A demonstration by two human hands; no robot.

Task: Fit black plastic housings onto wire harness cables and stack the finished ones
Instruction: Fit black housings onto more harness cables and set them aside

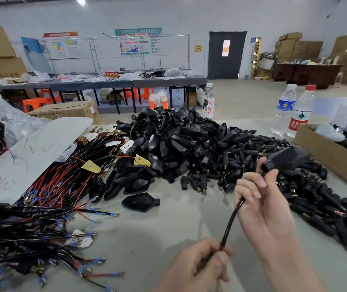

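My right hand (261,199) grips a black plastic housing (284,158) at its neck, raised above the table. A black cable (232,220) runs down from the housing to my left hand (197,264), which pinches its lower end. Behind them lies a big heap of loose black housings (168,140). One single housing (141,202) lies alone in front of the heap. Bundles of red and black wire harnesses (62,178) with blue terminals cover the left of the table.
Small black connectors (273,163) spread across the right of the table. A cardboard box (332,157) stands at the right edge, two water bottles (292,110) behind it. A grey sheet (31,152) lies over the harnesses at the left.
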